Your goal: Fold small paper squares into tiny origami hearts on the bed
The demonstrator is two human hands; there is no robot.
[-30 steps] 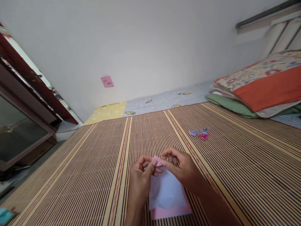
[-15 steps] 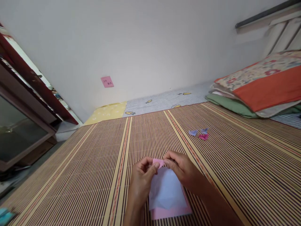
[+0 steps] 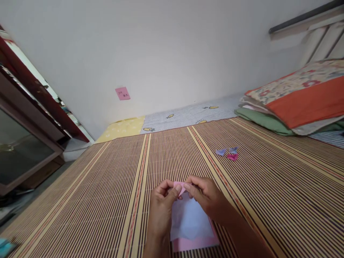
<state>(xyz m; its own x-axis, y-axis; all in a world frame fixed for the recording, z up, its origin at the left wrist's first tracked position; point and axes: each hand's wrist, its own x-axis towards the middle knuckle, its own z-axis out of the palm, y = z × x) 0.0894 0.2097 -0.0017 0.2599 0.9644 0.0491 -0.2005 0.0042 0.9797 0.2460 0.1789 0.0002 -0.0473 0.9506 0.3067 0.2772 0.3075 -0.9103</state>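
A small folded piece of pink paper (image 3: 180, 185) is pinched between my two hands, just above the mat. My left hand (image 3: 163, 200) grips its left side between thumb and fingers. On its right side, the thumb and fingers of my right hand (image 3: 206, 195) press together. Beneath my hands lies a pale bluish-white sheet (image 3: 191, 218) on top of a pink sheet (image 3: 195, 244), which shows along the bottom and right edges. Farther off to the right, two folded lilac paper pieces (image 3: 220, 152) and one magenta folded paper piece (image 3: 232, 157) rest together.
A striped bamboo mat (image 3: 107, 193) covers the bed. Folded bedding (image 3: 309, 96) is stacked at the right. A pink note (image 3: 122, 93) with handwriting is stuck on the white wall (image 3: 166, 46). Something turquoise (image 3: 6, 246) lies at the lower left edge.
My right thumb has shifted slightly left over the pink paper, bringing the two thumbs closer. The sheets underneath and the folded pieces at the right stay where they were.
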